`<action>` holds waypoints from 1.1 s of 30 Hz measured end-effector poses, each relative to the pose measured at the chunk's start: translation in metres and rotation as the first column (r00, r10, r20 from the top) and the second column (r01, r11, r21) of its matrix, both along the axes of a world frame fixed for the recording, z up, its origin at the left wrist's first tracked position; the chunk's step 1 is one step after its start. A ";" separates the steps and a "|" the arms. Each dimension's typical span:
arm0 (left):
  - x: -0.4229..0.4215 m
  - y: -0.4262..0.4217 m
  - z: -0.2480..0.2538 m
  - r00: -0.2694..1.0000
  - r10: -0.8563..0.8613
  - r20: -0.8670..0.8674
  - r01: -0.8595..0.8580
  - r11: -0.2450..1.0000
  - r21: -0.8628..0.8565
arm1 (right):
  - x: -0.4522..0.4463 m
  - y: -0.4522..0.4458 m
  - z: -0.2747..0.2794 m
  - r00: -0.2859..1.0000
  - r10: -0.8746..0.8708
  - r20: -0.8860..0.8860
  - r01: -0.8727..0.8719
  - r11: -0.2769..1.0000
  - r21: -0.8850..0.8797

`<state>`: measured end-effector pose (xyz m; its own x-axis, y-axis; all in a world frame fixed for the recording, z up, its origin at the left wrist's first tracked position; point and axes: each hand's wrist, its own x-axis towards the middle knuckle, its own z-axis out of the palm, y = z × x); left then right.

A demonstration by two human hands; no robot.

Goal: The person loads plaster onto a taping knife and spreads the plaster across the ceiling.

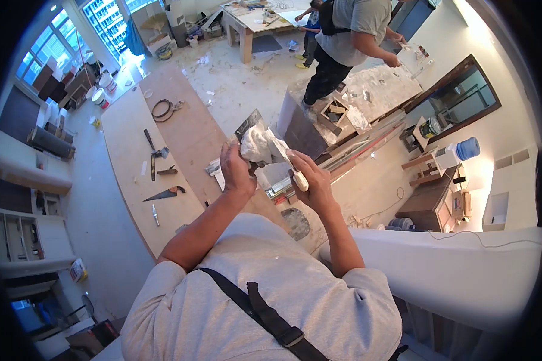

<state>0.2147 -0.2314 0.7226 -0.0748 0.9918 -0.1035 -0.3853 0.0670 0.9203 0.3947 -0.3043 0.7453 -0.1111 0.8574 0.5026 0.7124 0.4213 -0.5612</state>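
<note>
My left hand (237, 171) is closed around a plastering trowel (247, 123) that carries a mound of white putty (256, 143). The trowel's handle is mostly hidden by the fingers and the putty. In my right hand (315, 183) is a putty knife (299, 179) with a pale handle. Its blade is coated in white and lies against the right side of the putty. Both hands are in front of my chest, above the near edge of the wooden boards.
Wooden boards (123, 129) at left hold a hammer (149, 141), a handsaw (164, 194) and a roll of edging (162, 110). Ahead, a co-worker (358, 36) stands by a dusty platform (379, 90); another person is behind. Long strips (355, 153) lie right of my hands.
</note>
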 end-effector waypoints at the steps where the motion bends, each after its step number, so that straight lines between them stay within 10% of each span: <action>1: -0.001 0.004 -0.006 0.992 0.012 0.123 -0.001 0.995 -0.096 | 0.006 0.000 -0.008 0.999 -0.016 0.032 0.017 0.999 -0.031; 6: -0.027 0.021 0.006 0.949 -0.124 0.290 0.172 0.974 -0.147 | 0.034 -0.003 -0.035 0.997 -0.065 0.035 0.071 0.975 -0.211; 12: -0.063 0.058 -0.024 0.857 -0.445 -0.260 0.445 0.893 -0.063 | 0.012 0.013 0.008 0.998 0.003 0.060 0.005 0.991 -0.136; 19: -0.074 0.083 -0.048 0.378 -0.556 -0.740 0.633 0.739 -0.232 | -0.027 0.041 -0.044 0.996 0.071 0.055 -0.060 0.982 -0.182; 24: -0.064 0.099 -0.044 0.137 -0.554 -0.821 0.536 0.739 -0.409 | -0.060 0.048 -0.122 0.895 -0.116 -0.431 -0.076 0.912 -0.404; 27: -0.058 0.135 -0.071 -0.506 -0.370 -0.779 0.664 0.408 -0.626 | -0.080 0.054 -0.188 0.691 -0.237 -0.683 -0.209 0.839 -0.502; 30: -0.048 0.136 -0.072 -0.084 -0.799 -0.595 0.378 0.527 -0.761 | -0.097 0.053 -0.199 0.505 -0.334 -0.796 -0.331 0.777 -0.536; 33: -0.044 0.151 -0.089 -0.170 -0.885 -0.433 0.293 0.374 -0.880 | -0.107 0.051 -0.205 0.349 -0.386 -0.854 -0.441 0.737 -0.513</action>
<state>0.1703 -0.0809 0.6336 0.2058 0.4658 -0.8606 0.9510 0.1122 0.2881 0.2878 -0.2530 0.5407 -0.0009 0.9537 -0.3008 -0.4012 -0.2758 -0.8735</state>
